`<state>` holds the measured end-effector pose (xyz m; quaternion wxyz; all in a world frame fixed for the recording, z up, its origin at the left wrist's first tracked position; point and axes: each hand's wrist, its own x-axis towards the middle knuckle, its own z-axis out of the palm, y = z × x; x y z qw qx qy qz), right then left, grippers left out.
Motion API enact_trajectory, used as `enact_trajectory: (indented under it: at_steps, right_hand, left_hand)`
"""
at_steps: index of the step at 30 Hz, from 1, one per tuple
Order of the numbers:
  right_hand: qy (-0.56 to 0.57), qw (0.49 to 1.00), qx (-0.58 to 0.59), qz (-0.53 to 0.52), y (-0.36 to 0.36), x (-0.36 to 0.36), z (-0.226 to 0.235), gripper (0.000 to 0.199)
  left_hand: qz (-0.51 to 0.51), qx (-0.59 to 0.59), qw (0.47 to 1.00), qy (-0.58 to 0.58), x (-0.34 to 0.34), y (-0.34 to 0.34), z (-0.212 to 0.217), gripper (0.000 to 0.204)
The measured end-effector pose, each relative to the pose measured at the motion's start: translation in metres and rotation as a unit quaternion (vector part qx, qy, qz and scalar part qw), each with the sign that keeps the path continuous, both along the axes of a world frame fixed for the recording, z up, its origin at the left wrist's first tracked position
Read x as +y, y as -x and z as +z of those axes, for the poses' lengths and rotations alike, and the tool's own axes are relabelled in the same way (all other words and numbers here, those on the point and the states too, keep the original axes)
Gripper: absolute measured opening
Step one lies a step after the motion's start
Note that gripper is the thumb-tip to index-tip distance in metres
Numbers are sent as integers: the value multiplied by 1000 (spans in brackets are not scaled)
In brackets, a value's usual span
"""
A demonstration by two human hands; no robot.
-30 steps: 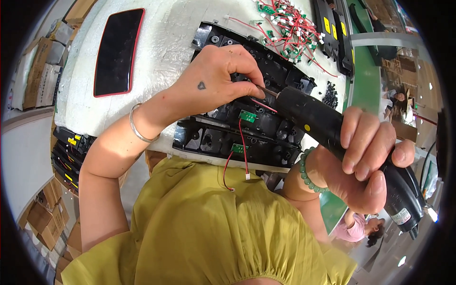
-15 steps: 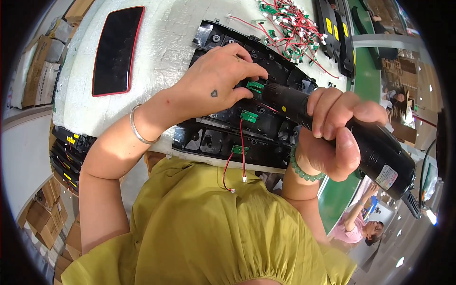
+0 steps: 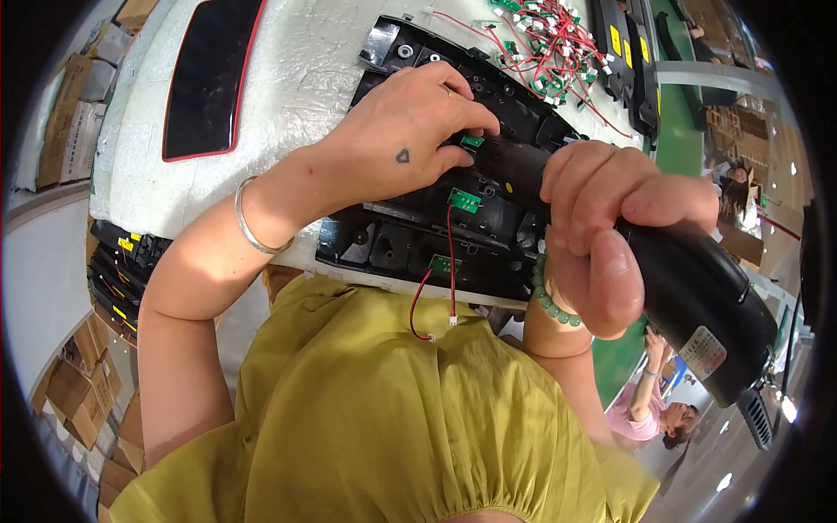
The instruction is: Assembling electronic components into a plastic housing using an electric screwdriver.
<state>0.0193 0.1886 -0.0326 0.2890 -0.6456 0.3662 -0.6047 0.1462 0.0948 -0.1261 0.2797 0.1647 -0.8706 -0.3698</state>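
Note:
My right hand [image 3: 610, 209] is wrapped round a black electric screwdriver [image 3: 697, 275], which slants with its front end toward my left fingertips. My left hand [image 3: 410, 131] pinches a small green circuit board [image 3: 472, 142] between thumb and finger, over a black plastic housing [image 3: 514, 109]. The screwdriver's tip is beside that board; whether it touches a screw cannot be seen. Closer to me, a second green board [image 3: 465, 201] and a third green board [image 3: 446, 263] sit in black housings, each with a red-and-black lead and white plug hanging toward me.
A heap of green boards with red wires [image 3: 558, 48] lies at the far right of the foam-covered table [image 3: 301, 52]. Black housings with yellow labels [image 3: 621, 52] stand beyond it. A red-edged black panel [image 3: 214, 83] lies at left. Cardboard boxes [image 3: 83, 397] and a co-worker [image 3: 641, 414] are around.
The screwdriver's rear end has swung lower and toward me with my right hand. My left hand still pinches at the board. The whole view has shifted slightly.

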Motion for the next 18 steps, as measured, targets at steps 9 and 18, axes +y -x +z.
enact_trajectory:
  at_steps: [9,18]
  right_hand:
    - [-14,999,-17,-36,-2,-1,-3,24]
    - [77,993,-86,-33,72,48,18,36]
  left_hand:
    - [2,6,1000,-1,0,-1,3,35]
    - [-24,22,999,21,0,5,6,32]
